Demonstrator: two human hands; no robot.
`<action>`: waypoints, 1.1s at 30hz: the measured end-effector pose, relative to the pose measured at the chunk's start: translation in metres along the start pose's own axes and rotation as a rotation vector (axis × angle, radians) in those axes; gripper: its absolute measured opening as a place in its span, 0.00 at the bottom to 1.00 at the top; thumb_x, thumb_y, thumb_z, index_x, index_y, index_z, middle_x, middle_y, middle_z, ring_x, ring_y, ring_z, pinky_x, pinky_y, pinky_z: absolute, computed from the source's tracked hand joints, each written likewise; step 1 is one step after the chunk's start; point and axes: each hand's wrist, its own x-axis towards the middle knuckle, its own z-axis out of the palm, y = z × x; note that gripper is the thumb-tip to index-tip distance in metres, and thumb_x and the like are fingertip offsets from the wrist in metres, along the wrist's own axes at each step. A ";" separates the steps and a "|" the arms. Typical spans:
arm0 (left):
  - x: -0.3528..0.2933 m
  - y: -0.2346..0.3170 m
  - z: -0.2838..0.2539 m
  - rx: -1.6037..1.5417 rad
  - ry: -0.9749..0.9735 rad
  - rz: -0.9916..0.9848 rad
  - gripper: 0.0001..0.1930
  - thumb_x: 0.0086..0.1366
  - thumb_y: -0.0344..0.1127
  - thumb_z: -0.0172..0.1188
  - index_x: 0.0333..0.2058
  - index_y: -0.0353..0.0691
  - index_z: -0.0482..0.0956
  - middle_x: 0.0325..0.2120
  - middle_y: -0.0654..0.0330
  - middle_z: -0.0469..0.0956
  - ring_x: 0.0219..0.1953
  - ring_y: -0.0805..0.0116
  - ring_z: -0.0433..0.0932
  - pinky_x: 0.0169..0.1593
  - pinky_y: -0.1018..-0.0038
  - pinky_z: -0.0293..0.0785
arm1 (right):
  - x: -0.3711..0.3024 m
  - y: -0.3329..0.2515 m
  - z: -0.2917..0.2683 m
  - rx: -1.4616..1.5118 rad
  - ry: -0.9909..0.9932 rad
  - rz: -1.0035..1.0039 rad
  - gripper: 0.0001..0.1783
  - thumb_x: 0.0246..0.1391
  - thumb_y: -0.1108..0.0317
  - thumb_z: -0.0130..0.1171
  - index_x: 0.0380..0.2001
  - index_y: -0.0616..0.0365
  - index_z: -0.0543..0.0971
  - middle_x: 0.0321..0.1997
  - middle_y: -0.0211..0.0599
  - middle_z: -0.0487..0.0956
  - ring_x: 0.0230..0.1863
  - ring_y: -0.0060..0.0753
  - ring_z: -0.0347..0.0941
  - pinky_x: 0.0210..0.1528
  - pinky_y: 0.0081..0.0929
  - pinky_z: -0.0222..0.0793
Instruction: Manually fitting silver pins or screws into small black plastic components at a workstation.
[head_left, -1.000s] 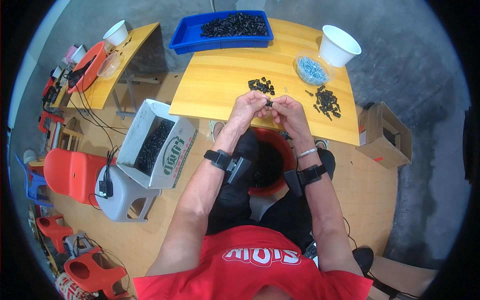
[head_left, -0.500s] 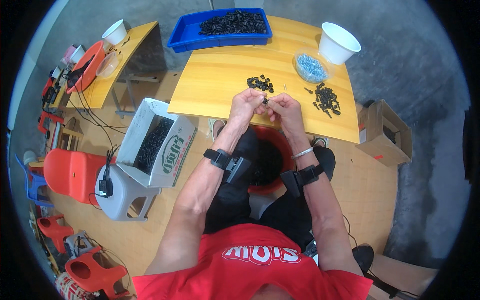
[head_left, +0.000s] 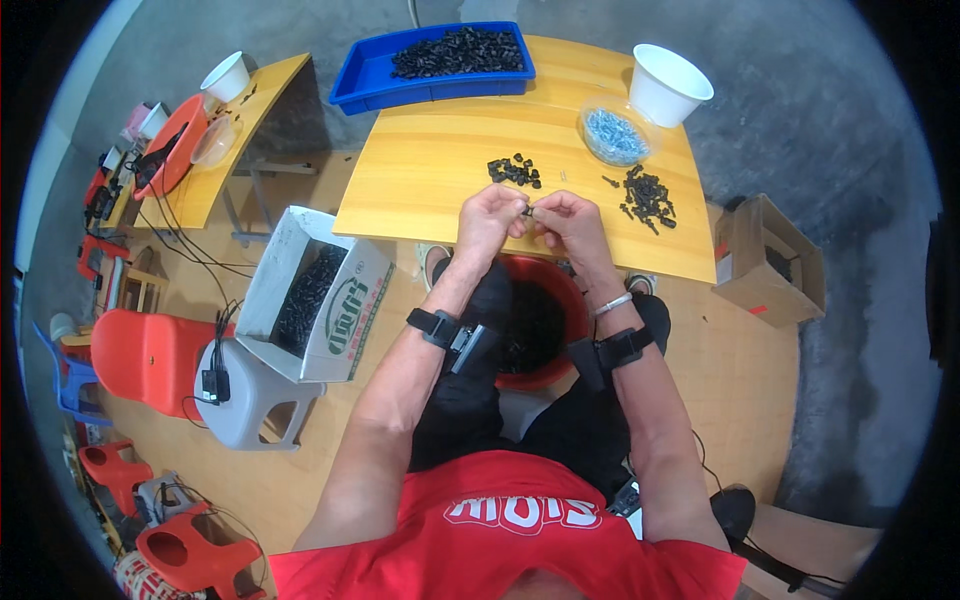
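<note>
Over the near edge of the yellow table (head_left: 420, 190), my left hand (head_left: 487, 225) and my right hand (head_left: 573, 230) meet with fingertips pinched on a small black part (head_left: 528, 211). Fingers hide most of it. Just beyond my left hand lies a small group of black cap-like pieces (head_left: 513, 171). A heap of slim black pieces (head_left: 650, 198) sits to the right of my right hand. Behind that heap stands a clear bowl of bluish screw-like pieces (head_left: 615, 135).
A blue tray (head_left: 400, 98) of black parts and a white bucket (head_left: 672, 85) stand at the table's back. Between my legs is a red basin (head_left: 577, 312). A white carton (head_left: 372, 275) rests left on a grey stool (head_left: 240, 405); a cardboard box (head_left: 745, 268) stands right.
Both hands stay together at the table's near edge, with their fingers slightly shifted around the small black part. The whole view has shifted a little.
</note>
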 end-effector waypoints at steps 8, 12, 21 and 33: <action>0.001 -0.010 0.008 0.210 -0.002 -0.008 0.03 0.61 0.24 0.56 0.33 0.33 0.77 0.18 0.64 0.75 0.18 0.80 0.72 0.23 0.84 0.68 | 0.001 0.014 -0.005 -0.476 0.169 -0.190 0.04 0.44 0.72 0.61 0.24 0.62 0.79 0.21 0.36 0.78 0.21 0.27 0.73 0.24 0.24 0.67; -0.001 -0.008 0.012 0.353 -0.013 0.019 0.03 0.60 0.25 0.57 0.32 0.33 0.78 0.18 0.64 0.76 0.18 0.81 0.71 0.22 0.84 0.68 | -0.006 0.009 -0.001 -0.812 0.257 -0.331 0.05 0.40 0.69 0.61 0.23 0.58 0.80 0.25 0.42 0.77 0.29 0.42 0.74 0.33 0.35 0.69; 0.000 0.000 0.020 1.026 -0.176 0.627 0.03 0.53 0.25 0.57 0.29 0.36 0.75 0.24 0.50 0.75 0.27 0.50 0.76 0.29 0.63 0.73 | -0.019 0.004 -0.005 -1.025 0.308 -0.380 0.04 0.41 0.68 0.62 0.22 0.57 0.80 0.26 0.41 0.75 0.32 0.44 0.73 0.34 0.37 0.69; -0.013 0.002 0.027 1.255 -0.283 0.686 0.05 0.52 0.25 0.56 0.29 0.37 0.71 0.23 0.51 0.73 0.28 0.50 0.76 0.30 0.60 0.73 | -0.014 0.014 -0.022 -0.614 0.328 -0.306 0.05 0.41 0.74 0.62 0.26 0.61 0.78 0.26 0.38 0.77 0.25 0.32 0.77 0.31 0.26 0.72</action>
